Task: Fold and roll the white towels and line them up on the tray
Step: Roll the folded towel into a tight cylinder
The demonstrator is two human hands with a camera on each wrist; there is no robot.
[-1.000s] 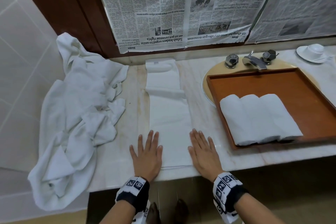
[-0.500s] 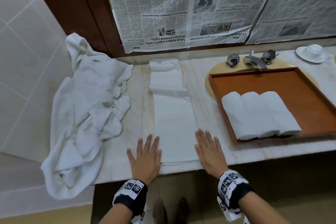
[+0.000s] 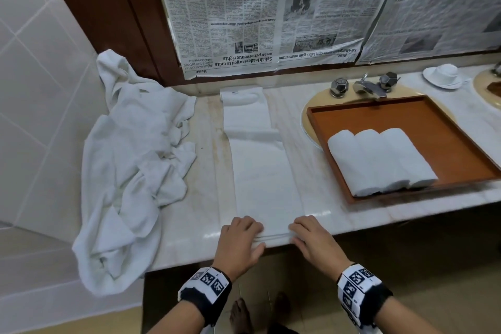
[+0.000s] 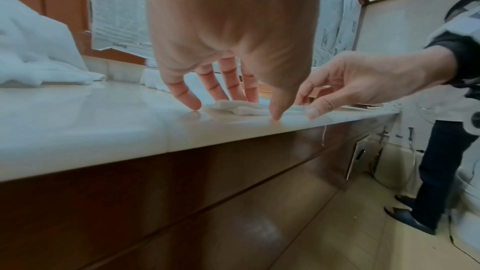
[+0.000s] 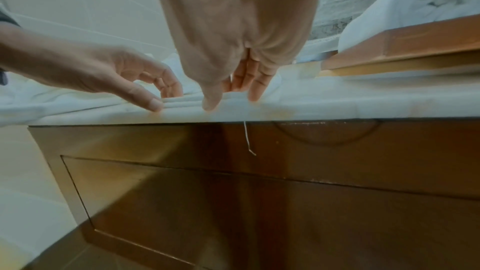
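Observation:
A white towel, folded into a long narrow strip, lies flat on the marble counter and runs from the wall to the front edge. My left hand and right hand sit at its near end, fingers curled over the edge and thumbs in front. In the left wrist view the towel edge is bunched up between the left hand's thumb and fingers. The right wrist view shows my right hand pinching the same edge. Three rolled towels lie side by side in the wooden tray.
A heap of loose white towels covers the counter's left end and hangs over its front. The tray rests over a sink, with a faucet behind it. A white cup and saucer stand at the far right. Newspaper covers the wall.
Both hands lay flat on the towel's near end; they have drawn back to its edge and the fingers have curled around it, bunching it slightly.

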